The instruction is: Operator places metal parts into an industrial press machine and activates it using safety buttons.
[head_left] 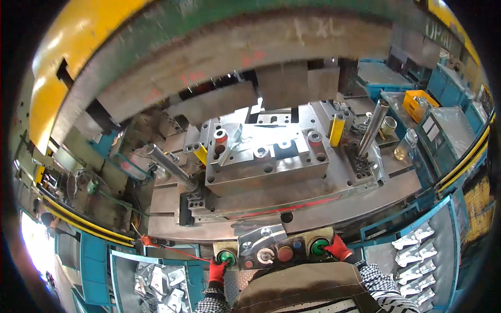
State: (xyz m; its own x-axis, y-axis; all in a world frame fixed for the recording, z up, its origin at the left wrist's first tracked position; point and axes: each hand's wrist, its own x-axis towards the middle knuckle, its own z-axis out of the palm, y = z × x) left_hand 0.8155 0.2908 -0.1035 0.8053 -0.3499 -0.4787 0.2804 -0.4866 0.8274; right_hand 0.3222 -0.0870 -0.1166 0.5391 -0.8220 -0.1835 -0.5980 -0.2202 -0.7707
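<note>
Red gloves cover both hands. My left hand (217, 272) is at the left green push button (227, 256) of the control panel, its fingers apart and touching the button. At the right green push button (319, 247), my right hand (340, 248) reaches in from the side with fingers stretched onto it. Neither hand holds anything that I can see. A bent metal part (261, 239) lies on top of the panel between the buttons. Beyond it, the lower die (269, 175) carries a shiny sheet-metal piece (271, 136). The upper die (235, 68) hangs above.
Steel guide posts (374, 128) rise beside the die. Formed metal parts fill a left bin (162, 284) and lie stacked in a right bin (416, 263). A thin red rod (182, 254) runs near my left hand. A yellow crate (419, 104) and a clear bottle (406, 144) stand at right.
</note>
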